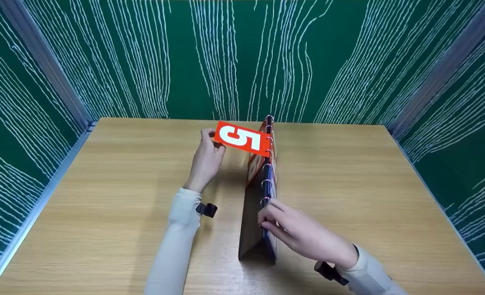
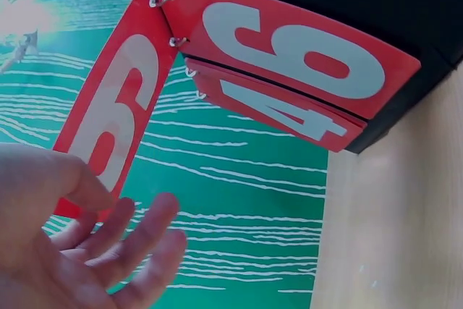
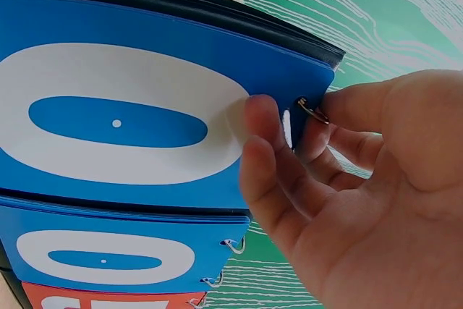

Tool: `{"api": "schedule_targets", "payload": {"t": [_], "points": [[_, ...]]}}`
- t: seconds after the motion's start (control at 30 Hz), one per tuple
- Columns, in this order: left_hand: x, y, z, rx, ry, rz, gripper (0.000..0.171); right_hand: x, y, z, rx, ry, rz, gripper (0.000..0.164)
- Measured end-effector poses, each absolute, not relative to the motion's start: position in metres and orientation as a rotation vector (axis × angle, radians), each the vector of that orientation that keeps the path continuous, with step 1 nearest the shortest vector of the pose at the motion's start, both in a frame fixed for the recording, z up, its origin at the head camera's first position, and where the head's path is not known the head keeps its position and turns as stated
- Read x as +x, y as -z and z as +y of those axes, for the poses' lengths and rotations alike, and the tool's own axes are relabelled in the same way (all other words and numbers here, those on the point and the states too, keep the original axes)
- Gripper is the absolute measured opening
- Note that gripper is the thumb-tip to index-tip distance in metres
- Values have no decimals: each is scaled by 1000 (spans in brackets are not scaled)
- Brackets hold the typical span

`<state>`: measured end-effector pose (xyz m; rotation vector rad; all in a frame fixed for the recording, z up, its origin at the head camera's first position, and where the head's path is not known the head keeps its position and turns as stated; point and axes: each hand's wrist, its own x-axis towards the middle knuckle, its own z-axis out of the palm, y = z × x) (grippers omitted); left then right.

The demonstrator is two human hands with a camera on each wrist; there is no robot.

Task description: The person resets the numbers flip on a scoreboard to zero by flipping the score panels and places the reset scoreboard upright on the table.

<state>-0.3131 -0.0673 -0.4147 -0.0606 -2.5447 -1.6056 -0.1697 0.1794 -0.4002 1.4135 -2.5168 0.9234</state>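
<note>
A tabletop flip scoreboard (image 1: 252,223) stands like a tent on the table, its number cards hung from metal rings along the top ridge. My left hand (image 1: 206,159) pinches the free end of a red card (image 1: 242,138) lifted out to the left, showing a 5 above. Its underside (image 2: 119,99) carries a 6 in the left wrist view. My right hand (image 1: 302,233) grips the near end of the ridge, with thumb and fingers around a ring (image 3: 312,111) and fingertips on a blue card (image 3: 181,34) with a 0.
Other red cards, a 6 (image 2: 311,56) and a 4 (image 2: 289,110), hang on the scoreboard's left face. A second blue 0 card (image 3: 108,255) hangs on the right face. Green walls (image 1: 332,49) with white lines border the wooden table (image 1: 349,172).
</note>
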Motion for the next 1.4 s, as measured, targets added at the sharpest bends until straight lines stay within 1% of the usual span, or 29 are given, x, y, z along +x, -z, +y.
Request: {"api": "schedule_targets", "payload": {"t": [0.3,0.47,0.67,0.8,1.0,1.1,1.4], "points": [[-307,414,-59,-248,1608,-2455,56,-168,399,180,1391,-964,-2589,7],[-304,414,-52,-368,1611,-2471,59,-169,399,180,1402,-956,-2558,7],[-300,410,-42,-462,1594,-2519,67,-169,399,180,1398,-941,-2560,8],[-296,408,-37,-530,1545,-2546,66,-168,399,180,1387,-963,-2594,8],[-292,411,-31,-675,1495,-2572,72,-170,400,180,1437,-951,-2516,8],[-290,412,-27,-708,1481,-2586,74,-170,399,180,1450,-951,-2501,8],[-289,415,-18,-776,1285,-2652,72,-170,399,180,1441,-942,-2513,10]]}}
